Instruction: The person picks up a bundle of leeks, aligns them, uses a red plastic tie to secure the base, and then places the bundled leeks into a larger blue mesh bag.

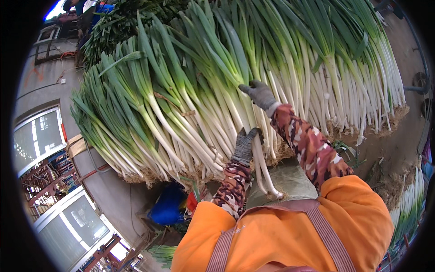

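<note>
Nearest is an orange garment [290, 226] with brown woven straps, its lower part cut off by the edge. The left hand [245, 146], in a grey knitted glove, is closed around long white leek stalks [260, 158] that stick out of the big stacked pile of leeks [204, 90]. The right hand [260, 94], gloved too, rests higher on the smooth green leaves; I cannot tell whether it grips.

The leek stack [195, 104] lies on a grey-green tarpaulin [290, 179], roots outward. Concrete ground [389, 145] beside it carries loose trimmings [369, 170].
</note>
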A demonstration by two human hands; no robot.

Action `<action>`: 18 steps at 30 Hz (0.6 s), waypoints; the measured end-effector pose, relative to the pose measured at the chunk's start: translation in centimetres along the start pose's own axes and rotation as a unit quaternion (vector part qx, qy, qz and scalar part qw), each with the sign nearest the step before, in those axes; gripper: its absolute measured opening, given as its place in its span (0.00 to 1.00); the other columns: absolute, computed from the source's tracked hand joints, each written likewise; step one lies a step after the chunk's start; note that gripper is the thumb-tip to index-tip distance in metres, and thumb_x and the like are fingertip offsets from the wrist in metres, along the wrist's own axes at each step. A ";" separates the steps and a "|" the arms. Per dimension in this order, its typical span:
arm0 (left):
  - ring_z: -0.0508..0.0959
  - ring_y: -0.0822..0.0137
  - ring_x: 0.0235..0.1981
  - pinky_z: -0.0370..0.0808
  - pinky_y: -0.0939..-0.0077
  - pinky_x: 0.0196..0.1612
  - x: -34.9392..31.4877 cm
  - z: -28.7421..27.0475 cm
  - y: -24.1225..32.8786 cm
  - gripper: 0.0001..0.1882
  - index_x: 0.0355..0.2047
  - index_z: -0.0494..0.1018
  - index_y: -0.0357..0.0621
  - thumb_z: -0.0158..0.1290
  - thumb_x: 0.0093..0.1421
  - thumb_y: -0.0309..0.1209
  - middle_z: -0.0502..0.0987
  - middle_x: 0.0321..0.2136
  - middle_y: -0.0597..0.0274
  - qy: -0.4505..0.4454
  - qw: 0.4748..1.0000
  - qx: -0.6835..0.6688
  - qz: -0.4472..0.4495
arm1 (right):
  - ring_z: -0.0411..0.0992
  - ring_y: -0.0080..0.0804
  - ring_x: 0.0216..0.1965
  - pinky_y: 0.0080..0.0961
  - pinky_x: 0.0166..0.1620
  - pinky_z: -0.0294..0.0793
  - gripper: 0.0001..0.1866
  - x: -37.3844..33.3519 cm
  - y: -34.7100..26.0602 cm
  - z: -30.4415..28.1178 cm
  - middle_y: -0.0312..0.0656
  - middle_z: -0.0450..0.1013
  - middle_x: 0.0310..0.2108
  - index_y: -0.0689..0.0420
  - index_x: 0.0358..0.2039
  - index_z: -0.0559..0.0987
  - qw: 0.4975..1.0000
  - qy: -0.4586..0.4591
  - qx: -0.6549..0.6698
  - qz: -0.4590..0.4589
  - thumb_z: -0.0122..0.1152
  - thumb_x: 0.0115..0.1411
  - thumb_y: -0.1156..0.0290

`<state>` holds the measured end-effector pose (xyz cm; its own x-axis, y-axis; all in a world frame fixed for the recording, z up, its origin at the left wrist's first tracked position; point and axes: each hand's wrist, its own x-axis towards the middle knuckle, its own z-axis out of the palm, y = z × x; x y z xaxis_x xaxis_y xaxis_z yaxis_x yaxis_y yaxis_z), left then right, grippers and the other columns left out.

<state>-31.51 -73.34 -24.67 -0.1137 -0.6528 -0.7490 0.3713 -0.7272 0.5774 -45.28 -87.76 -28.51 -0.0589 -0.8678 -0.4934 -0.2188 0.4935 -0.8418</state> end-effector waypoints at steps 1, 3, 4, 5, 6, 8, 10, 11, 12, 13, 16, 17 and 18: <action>0.78 0.66 0.23 0.77 0.74 0.26 -0.4 -0.2 -0.4 0.14 0.42 0.73 0.38 0.60 0.59 0.31 0.78 0.27 0.60 0.003 1.000 -0.012 0.009 | 0.77 0.45 0.44 0.33 0.49 0.74 0.35 0.8 -0.7 1.3 0.56 0.78 0.41 0.67 0.49 0.76 0.998 0.054 -0.002 -0.024 0.62 0.56 0.45; 0.77 0.66 0.23 0.78 0.72 0.27 -0.6 -1.2 -0.4 0.14 0.42 0.72 0.38 0.60 0.59 0.32 0.78 0.28 0.60 0.003 0.999 -0.033 0.019 | 0.78 0.46 0.39 0.34 0.45 0.73 0.29 0.9 -0.8 3.1 0.55 0.79 0.36 0.67 0.44 0.79 0.992 0.104 0.069 0.013 0.64 0.57 0.51; 0.77 0.66 0.23 0.77 0.73 0.26 -0.9 -1.2 -0.3 0.14 0.41 0.72 0.38 0.60 0.59 0.32 0.77 0.27 0.60 0.006 0.999 -0.030 0.015 | 0.78 0.46 0.38 0.35 0.44 0.73 0.27 0.5 0.1 3.7 0.54 0.79 0.34 0.67 0.42 0.80 0.987 0.137 0.082 0.009 0.63 0.58 0.51; 0.77 0.66 0.23 0.77 0.73 0.26 -1.3 -1.0 0.0 0.14 0.41 0.72 0.38 0.60 0.59 0.32 0.77 0.27 0.60 0.008 1.000 -0.027 0.011 | 0.78 0.46 0.37 0.36 0.43 0.73 0.26 0.1 0.9 4.0 0.54 0.79 0.33 0.67 0.41 0.80 0.980 0.171 0.097 0.006 0.63 0.58 0.52; 0.77 0.67 0.23 0.77 0.73 0.26 -1.5 -0.9 0.0 0.13 0.41 0.72 0.38 0.59 0.60 0.31 0.77 0.26 0.61 0.012 1.000 -0.026 0.007 | 0.72 0.32 0.29 0.27 0.38 0.71 0.19 -0.6 1.4 4.1 0.43 0.79 0.29 0.66 0.39 0.82 0.973 0.168 0.159 0.032 0.61 0.62 0.60; 0.77 0.67 0.22 0.77 0.74 0.25 -1.7 -0.9 -0.4 0.13 0.41 0.72 0.38 0.59 0.59 0.31 0.76 0.25 0.61 0.000 1.000 -0.024 0.003 | 0.72 0.30 0.28 0.27 0.34 0.71 0.17 -1.3 2.1 3.3 0.37 0.76 0.25 0.65 0.33 0.80 0.977 0.197 0.073 0.038 0.58 0.64 0.61; 0.76 0.68 0.22 0.77 0.74 0.25 -1.9 -0.7 -0.7 0.13 0.41 0.72 0.38 0.59 0.59 0.31 0.76 0.25 0.61 -0.005 1.000 -0.004 -0.001 | 0.73 0.29 0.29 0.26 0.34 0.72 0.16 -2.0 2.3 2.3 0.37 0.74 0.26 0.63 0.35 0.78 0.974 0.197 0.099 0.054 0.56 0.66 0.61; 0.76 0.68 0.22 0.77 0.74 0.25 -2.0 -0.7 -0.7 0.14 0.41 0.72 0.38 0.60 0.59 0.32 0.75 0.25 0.61 -0.003 1.000 0.010 -0.001 | 0.73 0.29 0.29 0.26 0.34 0.74 0.16 -2.9 2.5 1.9 0.37 0.74 0.27 0.63 0.37 0.77 0.958 0.188 0.208 0.067 0.56 0.67 0.60; 0.76 0.68 0.22 0.77 0.74 0.24 -2.1 -0.9 -0.8 0.14 0.41 0.72 0.39 0.60 0.60 0.32 0.75 0.25 0.62 -0.015 1.000 0.001 0.005 | 0.74 0.29 0.29 0.26 0.34 0.75 0.15 -4.4 2.2 1.7 0.37 0.74 0.28 0.62 0.38 0.76 0.931 0.172 0.312 0.080 0.55 0.67 0.60; 0.76 0.68 0.21 0.77 0.74 0.24 -2.1 -1.2 -0.8 0.14 0.41 0.72 0.40 0.60 0.60 0.33 0.75 0.25 0.62 -0.025 1.000 -0.008 0.012 | 0.74 0.30 0.29 0.29 0.39 0.80 0.16 -6.7 1.6 1.3 0.38 0.73 0.32 0.62 0.45 0.73 0.893 0.126 0.432 0.027 0.53 0.69 0.60; 0.77 0.68 0.23 0.78 0.74 0.26 -1.9 -1.5 -0.2 0.19 0.42 0.72 0.40 0.58 0.61 0.42 0.76 0.26 0.62 -0.071 0.994 -0.065 -0.042 | 0.72 0.26 0.29 0.24 0.37 0.76 0.16 -13.1 1.4 -0.6 0.37 0.72 0.32 0.62 0.42 0.73 0.845 0.098 0.524 0.034 0.48 0.70 0.60; 0.77 0.69 0.23 0.79 0.74 0.26 -1.4 -1.9 -0.3 0.21 0.43 0.72 0.40 0.58 0.62 0.45 0.76 0.27 0.63 -0.089 0.990 -0.090 -0.068 | 0.71 0.25 0.29 0.24 0.36 0.75 0.16 -14.8 3.4 -1.3 0.36 0.71 0.32 0.62 0.41 0.73 0.841 0.089 0.532 0.039 0.48 0.71 0.60; 0.79 0.67 0.27 0.81 0.69 0.31 -1.0 -2.3 0.2 0.27 0.46 0.71 0.39 0.54 0.62 0.53 0.77 0.30 0.59 -0.134 0.982 -0.072 -0.111 | 0.69 0.25 0.31 0.23 0.36 0.74 0.15 -17.1 4.7 -2.5 0.35 0.70 0.31 0.62 0.40 0.73 0.895 0.068 0.438 0.049 0.48 0.71 0.60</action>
<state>-29.17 -72.28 -24.56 -0.4377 -0.5272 -0.7283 0.4342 -0.8333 0.3422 -47.77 -70.75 -23.49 -0.1680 -0.7878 -0.5926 0.6379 0.3715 -0.6746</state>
